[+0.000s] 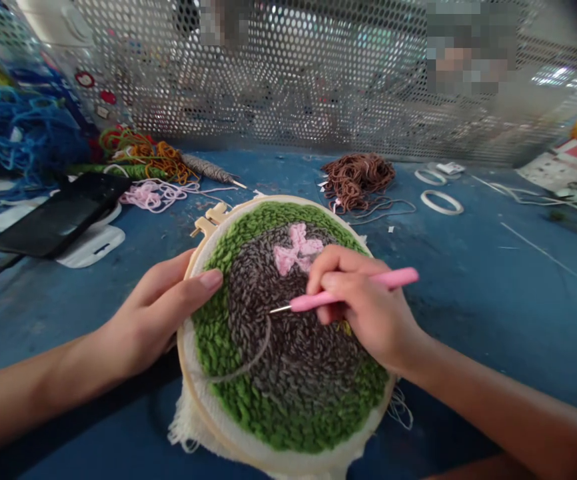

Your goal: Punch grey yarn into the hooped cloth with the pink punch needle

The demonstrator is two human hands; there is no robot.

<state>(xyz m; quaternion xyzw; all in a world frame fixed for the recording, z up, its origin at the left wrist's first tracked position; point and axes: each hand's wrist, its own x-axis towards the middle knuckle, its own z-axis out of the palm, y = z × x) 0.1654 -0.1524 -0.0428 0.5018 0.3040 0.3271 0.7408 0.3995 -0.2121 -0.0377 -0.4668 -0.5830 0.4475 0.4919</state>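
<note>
My left hand [163, 310] grips the left rim of a round wooden embroidery hoop [184, 350], thumb on the front and the other fingers behind, hidden. White cloth is stretched in it, covered with green yarn loops [298, 427] around a grey-brown middle [293, 353], with a pink bow shape [296, 250] near the top. Closed around a pink-handled crochet hook [318, 300], my right hand [363, 303] rests over the right part of the hoop. The metal tip touches the grey stitches, where a loose grey yarn strand [248, 367] trails down to the left rim.
Brown yarn [358, 177] lies behind the hoop on the blue table [468, 300]. To the left are a black phone [61, 213], pink yarn [156, 193], a wound grey yarn [208, 168] and blue yarn [23, 133]. White rings [441, 202] lie right, before a perforated metal panel [288, 87].
</note>
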